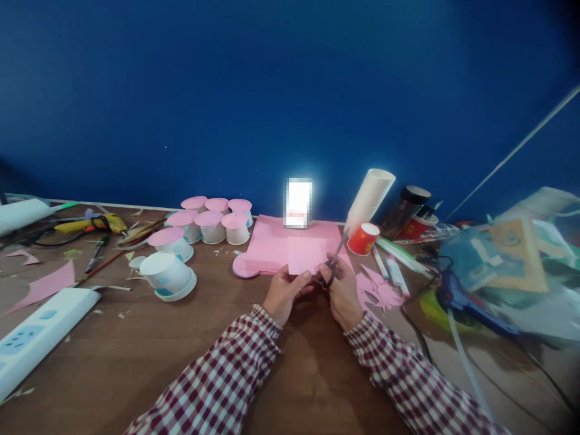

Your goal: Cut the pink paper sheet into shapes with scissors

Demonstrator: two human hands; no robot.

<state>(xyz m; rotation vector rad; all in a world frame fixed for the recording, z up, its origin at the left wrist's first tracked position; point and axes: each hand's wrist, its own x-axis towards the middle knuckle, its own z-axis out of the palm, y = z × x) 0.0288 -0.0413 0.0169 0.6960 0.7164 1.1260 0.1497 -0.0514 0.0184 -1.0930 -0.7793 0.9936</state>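
My left hand [283, 294] pinches the lower edge of a small square of pink paper [306, 254] between thumb and fingers. In my right hand [343, 297] is a pair of scissors [339, 249], its dark handles in the fingers and its blades pointing up and away, just right of the square. The right fingertips are close to the paper's corner; I cannot tell whether they touch it. Behind both hands lies a stack of larger pink sheets [267, 241]. Pink offcuts [378, 290] are scattered right of my right hand.
Several white cups topped with pink discs [211, 226] and one untopped cup [165, 273] stand left. A bright phone-like screen [299, 202] is at the wall. Right are stacked paper cups [370, 196], a red cup [363, 239] and a blue glue gun [475, 311]. A power strip [54, 320] lies left.
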